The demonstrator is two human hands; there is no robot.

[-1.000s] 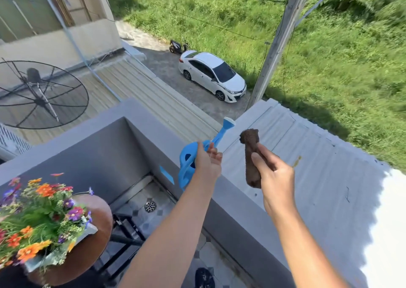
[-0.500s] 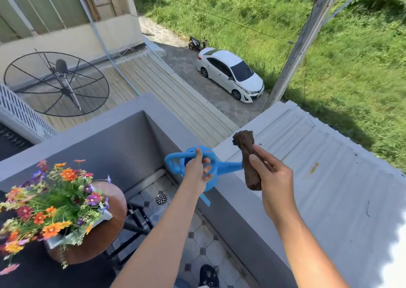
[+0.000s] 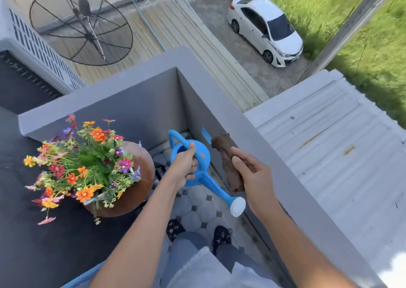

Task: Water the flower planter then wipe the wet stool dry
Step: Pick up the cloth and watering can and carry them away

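We see the planter [image 3: 96,196] full of flowers [image 3: 87,160] on the stool [image 3: 140,178]. Our left hand [image 3: 185,163] grips the can [image 3: 197,169], spout aimed down-right. Our right hand [image 3: 252,175] clamps the rolled cloth [image 3: 228,162], long axis near upright.

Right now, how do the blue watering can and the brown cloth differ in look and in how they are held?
The watering can is blue, hard and rounded, while the cloth is brown, soft and rolled into a long wad. The left hand grips the can by its handle, spout pointing down toward the person; the right hand holds the cloth standing roughly upright. Both are held up over the balcony floor, close together.
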